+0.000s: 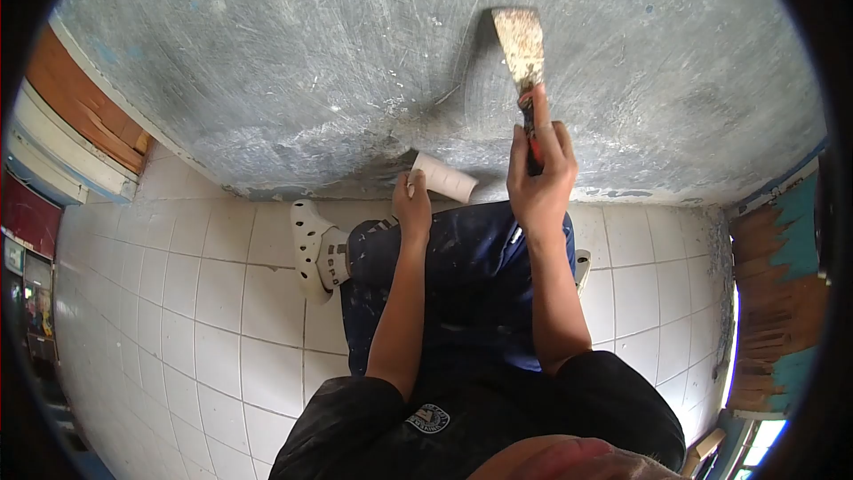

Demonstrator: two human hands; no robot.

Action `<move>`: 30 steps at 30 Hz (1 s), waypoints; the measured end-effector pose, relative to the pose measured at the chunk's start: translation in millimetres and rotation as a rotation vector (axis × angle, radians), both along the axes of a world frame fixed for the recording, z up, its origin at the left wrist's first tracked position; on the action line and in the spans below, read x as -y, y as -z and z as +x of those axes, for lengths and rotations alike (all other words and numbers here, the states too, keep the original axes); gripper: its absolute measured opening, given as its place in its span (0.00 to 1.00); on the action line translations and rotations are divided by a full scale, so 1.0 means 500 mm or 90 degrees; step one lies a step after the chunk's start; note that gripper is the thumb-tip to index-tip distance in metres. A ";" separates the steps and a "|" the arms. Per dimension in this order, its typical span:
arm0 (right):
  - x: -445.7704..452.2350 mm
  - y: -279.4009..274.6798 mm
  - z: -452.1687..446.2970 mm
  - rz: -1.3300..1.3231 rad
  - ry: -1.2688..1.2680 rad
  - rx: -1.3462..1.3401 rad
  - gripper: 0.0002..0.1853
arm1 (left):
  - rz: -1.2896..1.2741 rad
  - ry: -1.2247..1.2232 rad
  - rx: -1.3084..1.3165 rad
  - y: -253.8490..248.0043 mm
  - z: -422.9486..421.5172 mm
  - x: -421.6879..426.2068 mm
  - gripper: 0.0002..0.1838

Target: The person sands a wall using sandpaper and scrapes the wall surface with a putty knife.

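My right hand is closed around the dark and red handle of a scraper, with the index finger stretched along it. The scraper's wide blade is speckled with pale and rusty patches, and its edge is at the grey wall; whether it presses on the surface I cannot tell. Lower and to the left, my left hand grips one end of a pale pinkish tube, which lies tilted in front of the wall's base. What the tube is made of is unclear.
White floor tiles run along the wall's foot. My bent legs in dark blue trousers are close to the wall, beside a white clog. Wooden frames stand at left and right, the right one with peeling turquoise paint.
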State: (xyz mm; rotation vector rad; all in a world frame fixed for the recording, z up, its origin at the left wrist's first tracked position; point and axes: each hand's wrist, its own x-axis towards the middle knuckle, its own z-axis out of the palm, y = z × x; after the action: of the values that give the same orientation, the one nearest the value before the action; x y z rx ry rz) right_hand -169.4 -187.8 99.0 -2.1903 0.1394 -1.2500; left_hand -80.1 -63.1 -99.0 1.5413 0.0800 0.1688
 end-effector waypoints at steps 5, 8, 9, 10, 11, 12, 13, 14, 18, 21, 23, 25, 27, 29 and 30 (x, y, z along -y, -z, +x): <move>-0.024 0.036 -0.013 0.020 -0.040 0.009 0.32 | -0.155 0.054 -0.063 0.001 0.002 -0.027 0.21; -0.030 0.042 -0.015 0.054 -0.037 -0.015 0.31 | -0.217 0.032 -0.112 -0.017 0.001 -0.018 0.21; -0.031 0.017 -0.015 0.054 -0.033 -0.022 0.31 | -0.216 0.034 -0.120 0.005 0.009 -0.018 0.21; -0.031 -0.008 -0.011 0.068 -0.034 -0.023 0.31 | -0.198 0.061 -0.111 0.026 0.017 -0.022 0.21; -0.032 -0.019 -0.010 0.080 -0.035 -0.021 0.30 | -0.180 0.086 -0.099 0.026 0.015 -0.026 0.22; -0.035 -0.014 -0.011 0.080 -0.035 -0.021 0.30 | -0.181 0.087 -0.099 0.023 0.009 -0.028 0.22; -0.038 -0.001 -0.011 0.082 -0.045 -0.001 0.30 | -0.198 0.090 -0.091 0.016 0.005 -0.028 0.22; -0.042 0.012 -0.007 0.082 -0.059 0.021 0.30 | -0.217 0.090 -0.079 0.002 0.003 -0.028 0.23; -0.038 0.016 0.004 0.082 -0.075 0.032 0.30 | -0.262 0.014 -0.144 -0.027 0.007 -0.023 0.18; -0.043 0.027 -0.020 0.106 -0.071 0.006 0.30 | -0.236 0.072 -0.111 -0.011 -0.015 -0.034 0.20; -0.040 0.026 -0.013 0.080 -0.083 0.021 0.29 | -0.217 0.090 -0.113 -0.015 -0.002 -0.031 0.22; -0.033 0.020 -0.005 0.068 -0.094 0.026 0.29 | -0.246 0.061 -0.118 -0.009 0.016 -0.022 0.22; -0.039 -0.003 -0.013 0.173 -0.101 -0.011 0.28 | -0.272 0.031 -0.148 -0.005 0.006 -0.019 0.22; -0.044 0.004 -0.023 0.193 -0.090 -0.036 0.27 | -0.219 0.114 -0.139 -0.010 0.002 -0.038 0.33; -0.043 0.011 -0.018 0.164 -0.107 -0.006 0.27 | -0.219 0.114 -0.128 -0.020 0.003 -0.040 0.33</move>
State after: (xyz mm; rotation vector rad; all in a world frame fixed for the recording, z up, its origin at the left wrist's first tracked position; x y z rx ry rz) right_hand -178.6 -166.6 93.6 -1.9445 0.1113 -1.0659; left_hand -78.6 -43.3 -89.0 1.2107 0.1225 -0.1374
